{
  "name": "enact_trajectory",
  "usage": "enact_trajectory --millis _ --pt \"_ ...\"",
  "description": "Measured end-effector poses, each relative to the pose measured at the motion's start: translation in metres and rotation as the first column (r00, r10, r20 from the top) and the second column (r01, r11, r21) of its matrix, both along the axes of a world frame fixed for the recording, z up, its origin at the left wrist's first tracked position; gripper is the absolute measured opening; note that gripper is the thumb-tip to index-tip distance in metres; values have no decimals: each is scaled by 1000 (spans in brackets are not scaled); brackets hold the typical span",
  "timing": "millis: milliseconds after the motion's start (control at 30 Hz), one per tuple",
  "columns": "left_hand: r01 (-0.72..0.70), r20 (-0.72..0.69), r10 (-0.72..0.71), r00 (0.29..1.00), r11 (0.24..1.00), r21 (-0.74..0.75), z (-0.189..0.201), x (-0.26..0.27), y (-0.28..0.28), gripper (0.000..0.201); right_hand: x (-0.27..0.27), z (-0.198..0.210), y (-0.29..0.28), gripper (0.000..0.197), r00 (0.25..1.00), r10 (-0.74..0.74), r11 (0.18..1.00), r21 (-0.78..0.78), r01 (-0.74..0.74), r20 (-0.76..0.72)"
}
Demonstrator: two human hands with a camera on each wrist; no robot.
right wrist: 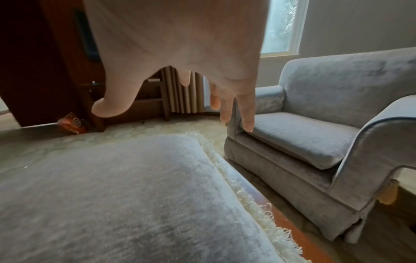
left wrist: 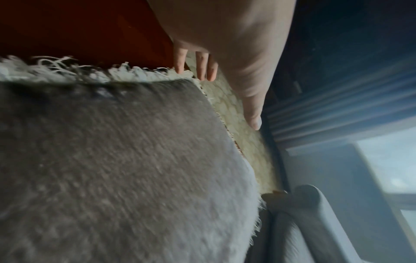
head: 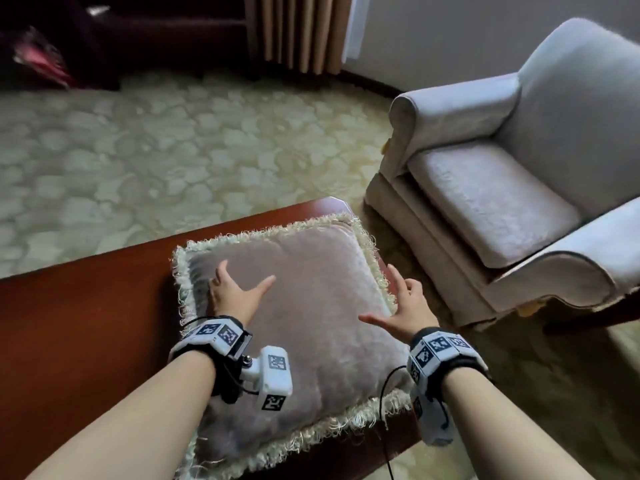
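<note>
A square mauve velvet cushion (head: pixel 304 317) with a cream fringe lies flat on a dark red wooden table (head: pixel 86 327). My left hand (head: pixel 235 289) hovers over the cushion's far left part, fingers spread and straight. My right hand (head: pixel 405 306) is held above the cushion's right edge, fingers also spread, thumb pointing left. Neither hand holds anything. In the left wrist view the cushion (left wrist: pixel 112 169) fills the lower left and the fingers (left wrist: pixel 202 65) reach past its fringe. The right wrist view shows the cushion (right wrist: pixel 123 195) below the open hand (right wrist: pixel 180 99).
A pale grey armchair (head: pixel 519 188) stands right of the table, close to its corner. Patterned beige carpet (head: pixel 156 150) spreads beyond the table. Dark wooden furniture (head: pixel 156 29) and beige curtains (head: pixel 301 29) line the far wall. A reddish object (head: pixel 38 60) lies far left on the floor.
</note>
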State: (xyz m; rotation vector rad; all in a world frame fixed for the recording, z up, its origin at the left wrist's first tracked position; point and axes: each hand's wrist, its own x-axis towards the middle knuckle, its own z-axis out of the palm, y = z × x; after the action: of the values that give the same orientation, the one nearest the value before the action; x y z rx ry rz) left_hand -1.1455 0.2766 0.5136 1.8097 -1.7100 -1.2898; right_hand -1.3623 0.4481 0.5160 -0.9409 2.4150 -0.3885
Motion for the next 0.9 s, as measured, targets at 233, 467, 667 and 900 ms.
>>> enact_trajectory --millis 233,467,667,900 --pt "-55 47 54 997 998 15 -48 17 -9 100 -11 -59 -32 115 995 73 996 54 -77 67" --pt "-152 132 130 983 973 174 -93 50 -21 128 -25 -98 -50 131 993 36 997 70 -44 110" --pt "-164 52 156 986 914 370 -114 60 -27 155 -33 -111 -62 145 985 -4 990 142 -22 175" --pt "-71 -44 94 995 926 370 -122 55 -33 156 -43 -127 -66 163 950 -71 988 152 25 303"
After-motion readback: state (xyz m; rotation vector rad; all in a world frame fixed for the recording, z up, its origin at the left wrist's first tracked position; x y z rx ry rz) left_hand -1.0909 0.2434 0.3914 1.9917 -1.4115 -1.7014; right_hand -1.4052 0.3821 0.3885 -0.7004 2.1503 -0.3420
